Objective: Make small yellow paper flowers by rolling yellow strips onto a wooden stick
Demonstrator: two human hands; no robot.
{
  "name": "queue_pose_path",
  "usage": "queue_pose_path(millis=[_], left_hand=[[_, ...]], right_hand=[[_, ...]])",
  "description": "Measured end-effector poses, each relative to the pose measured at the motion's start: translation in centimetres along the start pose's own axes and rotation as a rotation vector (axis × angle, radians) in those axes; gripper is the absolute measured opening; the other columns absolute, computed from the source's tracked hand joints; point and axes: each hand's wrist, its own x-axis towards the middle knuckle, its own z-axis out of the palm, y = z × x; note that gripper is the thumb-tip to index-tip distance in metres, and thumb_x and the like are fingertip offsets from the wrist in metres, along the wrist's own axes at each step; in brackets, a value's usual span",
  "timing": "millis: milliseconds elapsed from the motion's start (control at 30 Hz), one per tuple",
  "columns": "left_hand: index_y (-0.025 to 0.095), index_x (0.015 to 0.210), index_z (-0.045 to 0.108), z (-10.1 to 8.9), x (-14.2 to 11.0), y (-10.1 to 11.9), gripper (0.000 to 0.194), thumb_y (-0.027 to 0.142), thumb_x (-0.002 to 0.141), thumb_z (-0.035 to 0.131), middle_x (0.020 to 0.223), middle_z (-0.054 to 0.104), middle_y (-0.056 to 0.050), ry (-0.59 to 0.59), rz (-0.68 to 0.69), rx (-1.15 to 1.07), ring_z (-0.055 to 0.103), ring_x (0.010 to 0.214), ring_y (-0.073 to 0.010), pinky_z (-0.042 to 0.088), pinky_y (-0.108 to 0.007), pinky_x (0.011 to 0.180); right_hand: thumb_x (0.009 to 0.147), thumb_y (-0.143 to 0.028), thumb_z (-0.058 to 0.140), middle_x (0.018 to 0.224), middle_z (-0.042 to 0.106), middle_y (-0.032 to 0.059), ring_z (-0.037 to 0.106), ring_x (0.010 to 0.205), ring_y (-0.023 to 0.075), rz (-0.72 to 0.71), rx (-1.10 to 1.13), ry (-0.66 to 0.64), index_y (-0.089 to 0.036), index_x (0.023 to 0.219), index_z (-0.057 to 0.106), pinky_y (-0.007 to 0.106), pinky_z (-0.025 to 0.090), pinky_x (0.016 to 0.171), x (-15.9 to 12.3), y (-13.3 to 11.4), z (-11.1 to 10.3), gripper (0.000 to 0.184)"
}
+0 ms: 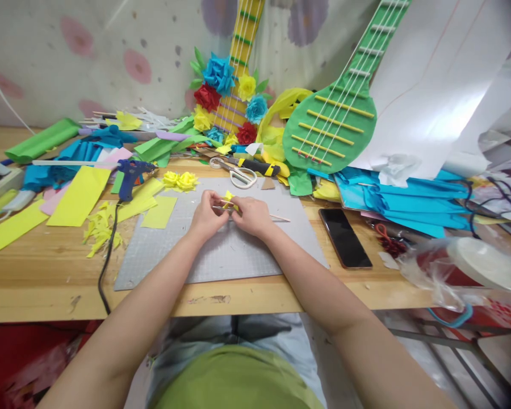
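Observation:
Over the grey cutting mat [234,255], both hands meet with their fingers curled in. A small piece of yellow crepe paper [227,196] shows between the fingertips. My left hand [208,217] is closed on it, pinching from the left. My right hand [252,216] is closed around a thin stick [281,218], whose pale end pokes out to the right; its fingertips also touch the yellow paper. Fingers hide much of both. Just beyond the hands lie yellow paper flowers [180,181] and scissors [242,177]. A yellow paper rectangle [159,212] rests at the mat's left.
A blue glue gun [132,177] stands at left, its cord crossing the table [59,284]. Yellow paper scraps [102,227] lie nearby. A phone [344,238] lies right of the mat. Behind stand a green paper-covered instrument [330,128] and a yellow, flower-trimmed one [241,51].

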Motion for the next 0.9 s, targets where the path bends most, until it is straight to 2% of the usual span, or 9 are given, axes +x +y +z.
queue_pose_path(millis=[100, 333, 467, 667, 900], left_hand=[[0.021, 0.088, 0.036, -0.1, 0.1, -0.3, 0.034, 0.014, 0.061, 0.056, 0.088, 0.056, 0.0, -0.021, 0.043, -0.011, 0.058, 0.078, -0.0108, 0.046, -0.025, 0.069], [0.021, 0.089, 0.037, -0.5, 0.1, 0.0, 0.028, 0.015, 0.066, 0.053, 0.081, 0.059, 0.001, -0.014, 0.013, 0.014, 0.059, 0.074, -0.0105, 0.046, -0.025, 0.069], [0.02, 0.087, 0.039, -0.5, 0.0, 0.3, 0.025, 0.018, 0.067, 0.054, 0.079, 0.06, 0.0, 0.01, 0.002, 0.035, 0.059, 0.073, -0.0109, 0.045, -0.025, 0.067], [0.02, 0.087, 0.039, -0.5, -0.1, 0.7, 0.029, 0.021, 0.065, 0.058, 0.076, 0.06, 0.001, 0.012, 0.005, -0.011, 0.06, 0.071, -0.0115, 0.046, -0.026, 0.065], [0.021, 0.09, 0.037, -0.5, 0.0, 0.4, 0.037, 0.024, 0.063, 0.062, 0.078, 0.061, 0.001, 0.01, -0.005, -0.03, 0.061, 0.073, -0.0125, 0.048, -0.027, 0.067]], right_hand=[[0.08, -0.029, 0.04, 0.093, 0.064, 0.0028, 0.056, 0.085, 0.0174, -0.017, 0.03, -0.003, -0.024, 0.103, 0.052, 0.025, 0.034, 0.064, -0.1, 0.0, -0.2, 0.026], [0.087, -0.042, 0.031, 0.089, 0.064, 0.0035, 0.056, 0.079, 0.0171, -0.039, 0.049, 0.013, -0.022, 0.103, 0.051, 0.025, 0.032, 0.062, -0.1, 0.0, -0.3, 0.032], [0.091, -0.038, 0.021, 0.089, 0.064, 0.0021, 0.055, 0.082, 0.015, -0.063, 0.063, 0.022, -0.023, 0.096, 0.054, 0.024, 0.031, 0.063, 0.1, 0.4, -0.2, 0.037], [0.091, -0.037, 0.025, 0.088, 0.063, 0.0022, 0.055, 0.081, 0.0145, -0.062, 0.086, 0.063, -0.023, 0.096, 0.055, 0.024, 0.031, 0.065, 0.2, 0.9, 0.2, 0.033], [0.09, -0.033, 0.029, 0.096, 0.061, 0.0027, 0.053, 0.089, 0.0132, -0.096, 0.183, 0.103, -0.022, 0.097, 0.057, 0.023, 0.033, 0.069, 0.2, 1.2, 0.5, 0.031]])
